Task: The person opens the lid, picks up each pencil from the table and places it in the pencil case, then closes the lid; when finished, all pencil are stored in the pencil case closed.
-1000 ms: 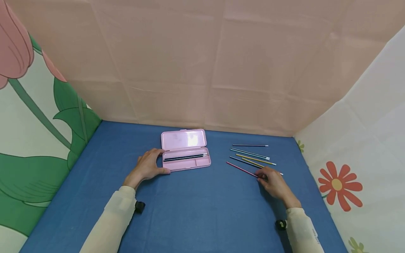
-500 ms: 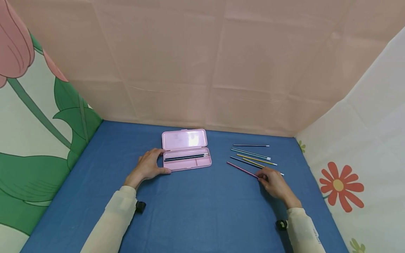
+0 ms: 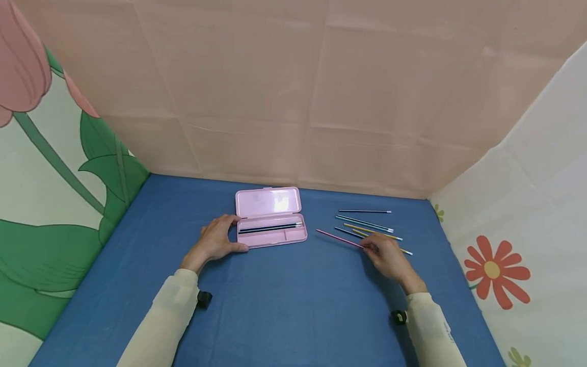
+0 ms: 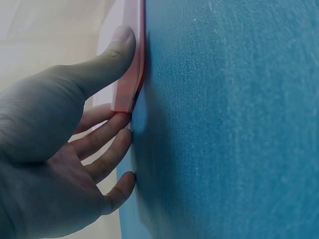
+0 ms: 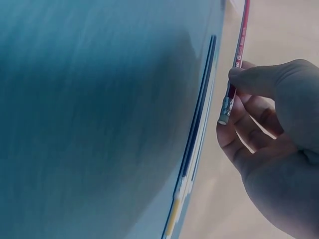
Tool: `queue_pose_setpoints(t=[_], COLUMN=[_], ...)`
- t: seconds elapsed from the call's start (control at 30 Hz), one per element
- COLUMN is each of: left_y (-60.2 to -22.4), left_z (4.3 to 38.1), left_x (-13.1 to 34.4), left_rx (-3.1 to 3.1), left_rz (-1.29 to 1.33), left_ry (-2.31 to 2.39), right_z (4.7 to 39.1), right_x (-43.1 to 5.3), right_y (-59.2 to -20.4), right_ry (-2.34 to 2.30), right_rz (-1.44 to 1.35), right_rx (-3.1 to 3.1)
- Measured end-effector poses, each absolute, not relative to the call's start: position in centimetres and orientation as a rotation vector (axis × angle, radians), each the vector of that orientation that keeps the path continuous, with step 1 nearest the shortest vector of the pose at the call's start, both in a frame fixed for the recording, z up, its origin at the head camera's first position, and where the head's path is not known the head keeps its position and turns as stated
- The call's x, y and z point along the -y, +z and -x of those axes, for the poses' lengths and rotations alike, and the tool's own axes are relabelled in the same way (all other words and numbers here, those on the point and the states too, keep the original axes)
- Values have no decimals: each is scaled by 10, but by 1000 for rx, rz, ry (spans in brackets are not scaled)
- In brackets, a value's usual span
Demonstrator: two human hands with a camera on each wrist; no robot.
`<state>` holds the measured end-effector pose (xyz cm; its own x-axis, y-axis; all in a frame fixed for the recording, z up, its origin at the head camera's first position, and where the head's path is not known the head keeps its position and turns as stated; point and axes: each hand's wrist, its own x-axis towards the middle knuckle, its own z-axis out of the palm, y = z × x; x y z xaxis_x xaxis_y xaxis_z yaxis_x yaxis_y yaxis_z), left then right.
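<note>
An open pink pencil case [image 3: 261, 240] lies on the blue cloth, its lid [image 3: 257, 203] folded back and dark pencils [image 3: 269, 229] in its long compartment. My left hand [image 3: 213, 239] holds the case's left end, thumb at the front corner and fingers around the end; the left wrist view shows the thumb on the case's side. In my right hand [image 3: 387, 257] a red pencil [image 3: 339, 238] is pinched near its eraser end, raised above the cloth and pointing left toward the case. The right wrist view shows its metal ferrule and eraser [image 5: 226, 112] below the thumb.
Right of the case several pencils lie roughly side by side: a dark one [image 3: 364, 211] at the back, teal ones [image 3: 362, 222], yellow ones [image 3: 372, 231] and a dark blue one [image 3: 347, 233] partly hidden by my right hand. A beige backdrop [image 3: 293, 102] rises behind the table.
My right hand has lifted the red pencil off the cloth and moved it up and left, toward the case. My left hand stays in place on the case.
</note>
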<state>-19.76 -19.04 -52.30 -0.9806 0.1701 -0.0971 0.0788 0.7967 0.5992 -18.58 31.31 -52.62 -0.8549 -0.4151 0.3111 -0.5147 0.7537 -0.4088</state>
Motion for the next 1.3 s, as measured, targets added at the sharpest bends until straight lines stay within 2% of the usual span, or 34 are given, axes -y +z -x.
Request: queue_pose_setpoints(t=[0.4,1.3], left_y=[-524,-524], left_z=[197,199], left_x=[190,187], left_rx=[-2840,-2834], left_rz=[-184,-183], left_ry=[941,938], right_z=[204,248], right_x=[-266,-178], right_y=[-526,-510], right_ry=[814,704], right_rz=[-896,-987], right_rx=[2740,2832])
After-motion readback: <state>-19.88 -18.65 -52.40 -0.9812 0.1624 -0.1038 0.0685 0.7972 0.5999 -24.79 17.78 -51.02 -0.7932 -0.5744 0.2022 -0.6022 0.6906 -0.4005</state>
